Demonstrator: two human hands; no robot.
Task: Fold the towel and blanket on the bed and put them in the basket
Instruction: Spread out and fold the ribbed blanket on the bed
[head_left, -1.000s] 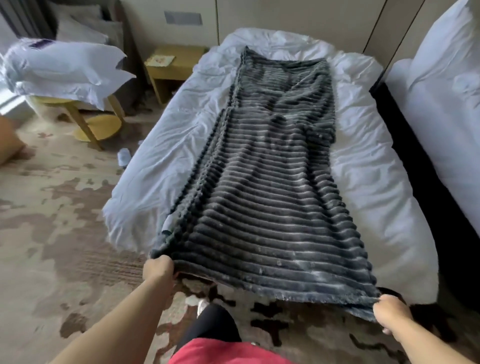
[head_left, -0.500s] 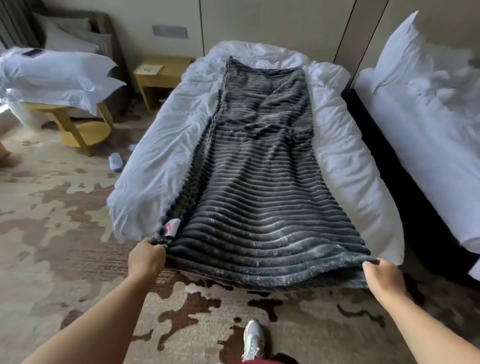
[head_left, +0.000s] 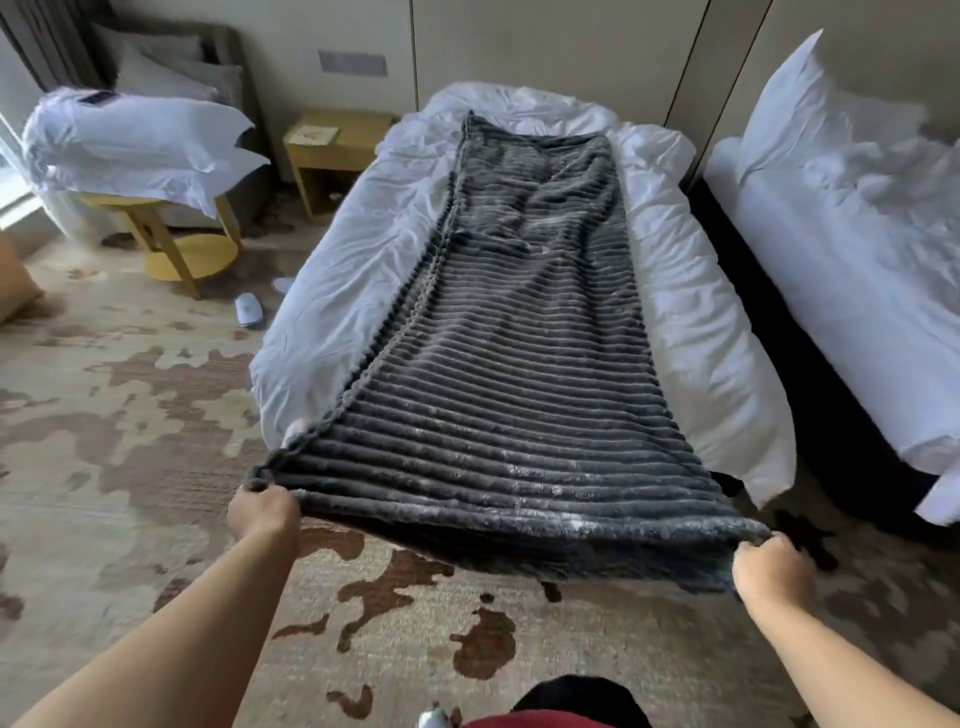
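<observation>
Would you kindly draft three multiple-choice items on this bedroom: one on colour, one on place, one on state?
1. What colour is the blanket on the bed? A dark grey; B red; C yellow.
2. Where do the stacked white pillows lie? A on the floor; B on the yellow table; C on the blanket.
3. What are the left hand and right hand doing? A hanging free; B each gripping a near blanket corner; C pressing the pillows.
Key: 1 A, its ribs are dark grey. 2 B, they sit on its top. 3 B, each hand clutches a corner.
</observation>
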